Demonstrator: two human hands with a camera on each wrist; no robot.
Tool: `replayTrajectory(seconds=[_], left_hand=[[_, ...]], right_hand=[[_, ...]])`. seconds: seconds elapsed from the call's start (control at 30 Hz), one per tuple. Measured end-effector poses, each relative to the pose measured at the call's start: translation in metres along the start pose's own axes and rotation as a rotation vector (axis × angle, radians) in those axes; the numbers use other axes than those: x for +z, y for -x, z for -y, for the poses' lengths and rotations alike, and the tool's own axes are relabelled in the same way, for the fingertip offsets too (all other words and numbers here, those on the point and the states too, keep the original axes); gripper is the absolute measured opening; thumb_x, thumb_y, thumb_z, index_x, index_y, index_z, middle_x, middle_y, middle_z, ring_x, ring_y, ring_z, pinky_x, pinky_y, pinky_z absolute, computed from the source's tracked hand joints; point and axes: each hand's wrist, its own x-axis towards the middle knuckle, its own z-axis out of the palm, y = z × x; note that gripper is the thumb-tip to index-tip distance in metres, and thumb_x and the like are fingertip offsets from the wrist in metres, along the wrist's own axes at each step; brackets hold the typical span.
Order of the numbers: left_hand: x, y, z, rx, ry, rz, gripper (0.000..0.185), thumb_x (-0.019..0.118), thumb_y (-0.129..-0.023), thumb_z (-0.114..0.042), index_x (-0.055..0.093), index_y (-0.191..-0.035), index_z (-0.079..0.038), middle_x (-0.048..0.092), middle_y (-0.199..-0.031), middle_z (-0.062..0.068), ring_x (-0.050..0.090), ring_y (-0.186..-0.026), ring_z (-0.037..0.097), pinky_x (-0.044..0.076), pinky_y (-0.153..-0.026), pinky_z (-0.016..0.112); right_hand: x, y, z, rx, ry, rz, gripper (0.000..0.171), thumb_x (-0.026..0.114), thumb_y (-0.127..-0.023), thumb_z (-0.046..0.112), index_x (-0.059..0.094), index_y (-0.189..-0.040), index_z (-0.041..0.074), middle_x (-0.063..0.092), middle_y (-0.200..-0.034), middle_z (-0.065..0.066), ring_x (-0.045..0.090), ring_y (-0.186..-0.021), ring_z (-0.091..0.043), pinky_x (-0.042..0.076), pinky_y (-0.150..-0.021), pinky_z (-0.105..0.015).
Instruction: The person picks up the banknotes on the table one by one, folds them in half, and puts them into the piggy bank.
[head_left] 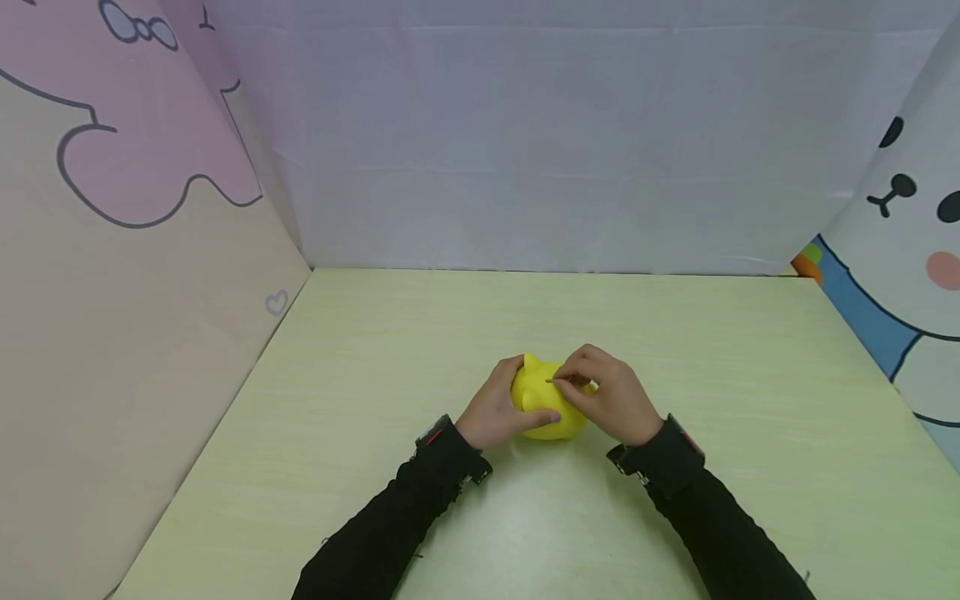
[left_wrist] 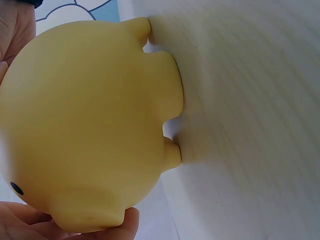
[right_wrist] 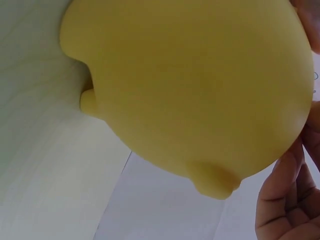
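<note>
A: Status on the hands?

B: Both on the yellow piggy bank [head_left: 542, 408], which sits on the pale green counter [head_left: 675, 350], near the front, roughly centred. Left hand [head_left: 495, 412] wraps its left flank, thumb curled across the front, fingers round the back. Looks like a steadying grip, so the bank doesn't slide or roll.

A: Right?

B: Right hand [head_left: 611, 404] is over the top, fingers curled, tips pinched together at a thin dark line on the bank's crown. Probably the coin slot, or the edge of something flat held there. Can't tell which.

A: So is it holding anything?

B: Unclear. Pinch posture, but any item is too small to resolve in the head view. Right wrist view shows only the bank's body [right_wrist: 200, 90], one ear nub and part of the palm at the lower right corner.

A: Left wrist view?

B: Bank [left_wrist: 90, 125] fills the frame, feet against the counter [left_wrist: 260, 125], so it's standing upright. Fingertips [left_wrist: 127, 222] press its lower edge. One small dark eye dot at the edge.

A: Anything else hidden?

B: Bank's right side and most of the top are covered by the right hand. Backdrop is cartoon-printed panels [head_left: 135, 167] around three sides.
</note>
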Motion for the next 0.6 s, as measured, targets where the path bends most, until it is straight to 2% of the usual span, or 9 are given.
replayTrajectory(seconds=[0.6], left_hand=[[-0.001, 0.0019, -0.0019, 0.012, 0.028, 0.0, 0.089, 0.079, -0.082, -0.038, 0.029, -0.148, -0.005, 0.041, -0.14, 0.012, 0.05, -0.099, 0.019, 0.048, -0.085, 0.031]], right_hand=[[-0.0002, -0.0017, 0.0036, -0.002, 0.028, 0.017, 0.013, 0.076, -0.079, -0.003, 0.071, -0.082, 0.009, 0.058, -0.086, 0.0, 0.052, -0.075, -0.008, 0.051, -0.068, -0.025]])
